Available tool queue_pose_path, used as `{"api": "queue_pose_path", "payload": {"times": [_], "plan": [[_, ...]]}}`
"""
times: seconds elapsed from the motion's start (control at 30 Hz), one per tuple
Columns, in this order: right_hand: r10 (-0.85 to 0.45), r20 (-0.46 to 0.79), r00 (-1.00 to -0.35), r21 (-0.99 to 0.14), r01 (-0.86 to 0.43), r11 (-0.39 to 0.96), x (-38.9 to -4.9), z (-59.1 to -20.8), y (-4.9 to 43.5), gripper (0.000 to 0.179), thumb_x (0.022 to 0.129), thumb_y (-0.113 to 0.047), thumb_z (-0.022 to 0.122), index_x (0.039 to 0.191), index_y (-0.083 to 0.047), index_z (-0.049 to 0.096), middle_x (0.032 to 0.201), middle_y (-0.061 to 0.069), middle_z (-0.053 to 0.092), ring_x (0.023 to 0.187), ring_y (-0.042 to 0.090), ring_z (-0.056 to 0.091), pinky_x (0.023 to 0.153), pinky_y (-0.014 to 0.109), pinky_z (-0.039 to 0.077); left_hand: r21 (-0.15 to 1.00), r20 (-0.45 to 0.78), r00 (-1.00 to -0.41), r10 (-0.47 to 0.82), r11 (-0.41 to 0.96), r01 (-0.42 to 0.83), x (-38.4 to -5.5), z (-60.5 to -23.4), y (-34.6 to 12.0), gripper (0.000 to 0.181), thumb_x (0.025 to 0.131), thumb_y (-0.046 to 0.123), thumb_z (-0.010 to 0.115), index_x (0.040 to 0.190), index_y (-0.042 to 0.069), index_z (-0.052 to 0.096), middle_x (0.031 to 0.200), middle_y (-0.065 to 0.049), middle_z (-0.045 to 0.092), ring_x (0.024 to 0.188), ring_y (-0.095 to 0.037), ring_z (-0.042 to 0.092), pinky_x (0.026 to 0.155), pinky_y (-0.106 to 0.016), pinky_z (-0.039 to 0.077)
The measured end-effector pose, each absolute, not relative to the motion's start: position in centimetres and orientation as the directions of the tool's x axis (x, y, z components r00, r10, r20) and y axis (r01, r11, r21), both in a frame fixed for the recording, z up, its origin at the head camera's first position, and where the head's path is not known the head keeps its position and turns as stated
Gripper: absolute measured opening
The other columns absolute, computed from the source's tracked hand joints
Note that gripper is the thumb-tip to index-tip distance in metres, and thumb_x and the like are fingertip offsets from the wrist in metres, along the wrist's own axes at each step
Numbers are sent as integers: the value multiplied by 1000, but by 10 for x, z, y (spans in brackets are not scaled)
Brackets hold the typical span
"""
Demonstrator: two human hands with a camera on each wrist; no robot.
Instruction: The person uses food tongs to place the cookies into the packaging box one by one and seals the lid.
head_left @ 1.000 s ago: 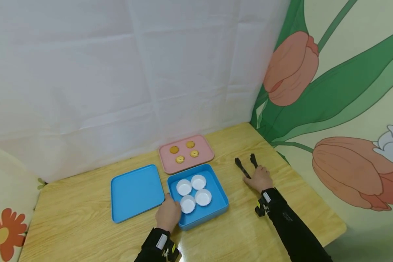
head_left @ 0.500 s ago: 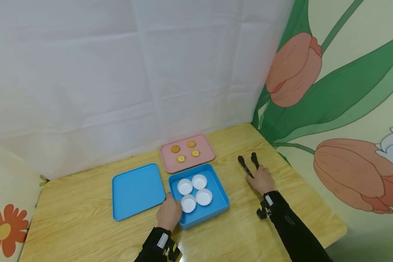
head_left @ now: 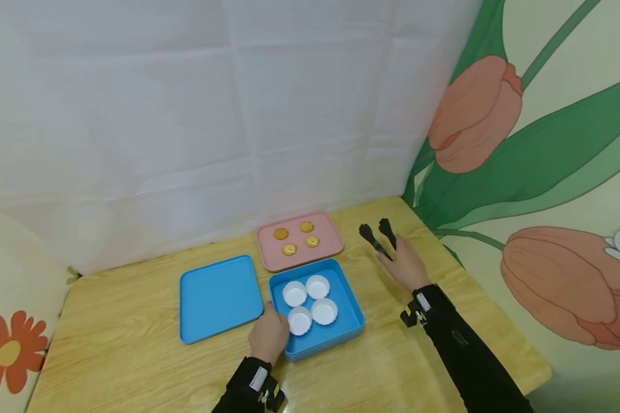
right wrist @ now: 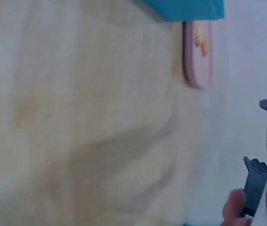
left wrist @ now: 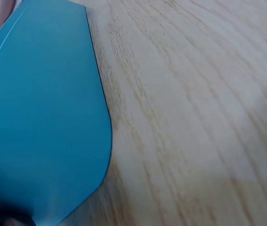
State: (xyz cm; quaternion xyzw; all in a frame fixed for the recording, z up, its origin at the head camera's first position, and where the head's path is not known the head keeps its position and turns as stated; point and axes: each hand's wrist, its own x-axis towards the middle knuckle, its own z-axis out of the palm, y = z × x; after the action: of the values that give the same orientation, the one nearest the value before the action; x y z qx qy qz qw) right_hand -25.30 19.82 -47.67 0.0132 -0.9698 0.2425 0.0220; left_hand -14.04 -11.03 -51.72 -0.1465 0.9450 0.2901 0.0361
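My right hand [head_left: 405,267] holds black tongs [head_left: 376,236] above the right of the table, their two arms spread apart with nothing between the tips. In the right wrist view a thumb and fingers [right wrist: 235,203] show on the tongs [right wrist: 255,183]. My left hand [head_left: 268,337] grips the left wall of a blue box [head_left: 341,334]; its fingertips are mostly hidden. Inside the box sit several white fluted paper cups [head_left: 324,311]. Behind it, a pink tray [head_left: 268,261] bears several round cookies [head_left: 312,241]. The left wrist view shows the box's outer wall [left wrist: 49,113] close up.
A flat blue lid [head_left: 219,298] lies on the wooden table [head_left: 134,321], just left of the box and my left hand. A white cloth [head_left: 186,115] hangs behind the table's back edge. A tulip-painted wall [head_left: 496,195] stands on the right.
The tongs in my right hand have risen off the table and moved a little forward and left. My left hand stays at the box. The head view has shifted slightly.
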Motion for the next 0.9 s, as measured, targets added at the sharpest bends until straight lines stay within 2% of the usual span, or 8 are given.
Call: {"api": "queue_pose_path", "payload": {"times": [0.2,0.43,0.53,0.67,0.9], "plan": [[-164,18,-986,-339,-160,927,-281,-457,165,82,87,-49,54,141,7,27,135,33,40,117,45,49,89,53,45,558,-122,-954,-274,776,-294,-134,-518,-101,47,90,17,46,127,-12,44,95,-25,66,72,-31,65,54,-41,48],[-282,-37,-959,-167,-272,948,-299,-453,138,75,85,-50,56,134,6,41,123,28,53,100,37,61,78,47,51,561,-106,-955,-278,776,-288,-130,-521,-87,45,89,16,47,125,-10,46,91,-22,66,68,-26,64,51,-38,46],[-303,-77,-950,-124,-292,948,-301,-454,132,70,85,-50,57,128,4,47,116,24,57,94,33,63,76,45,52,551,-100,-955,-279,784,-286,-129,-523,-81,44,89,16,48,124,-10,47,86,-21,67,66,-25,63,49,-38,46],[-309,-111,-944,-79,-302,950,-304,-456,128,68,84,-52,57,124,3,51,112,21,59,92,30,62,75,43,52,549,-100,-956,-277,786,-285,-129,-523,-74,44,89,17,49,124,-9,48,88,-20,67,68,-25,64,52,-39,46],[-302,-147,-942,-23,-302,953,-308,-459,125,69,84,-52,58,127,1,50,114,20,60,92,29,63,76,42,52,563,-113,-957,-268,776,-284,-128,-524,-67,46,89,17,48,126,-8,47,96,-20,67,74,-26,65,55,-40,48]]}}
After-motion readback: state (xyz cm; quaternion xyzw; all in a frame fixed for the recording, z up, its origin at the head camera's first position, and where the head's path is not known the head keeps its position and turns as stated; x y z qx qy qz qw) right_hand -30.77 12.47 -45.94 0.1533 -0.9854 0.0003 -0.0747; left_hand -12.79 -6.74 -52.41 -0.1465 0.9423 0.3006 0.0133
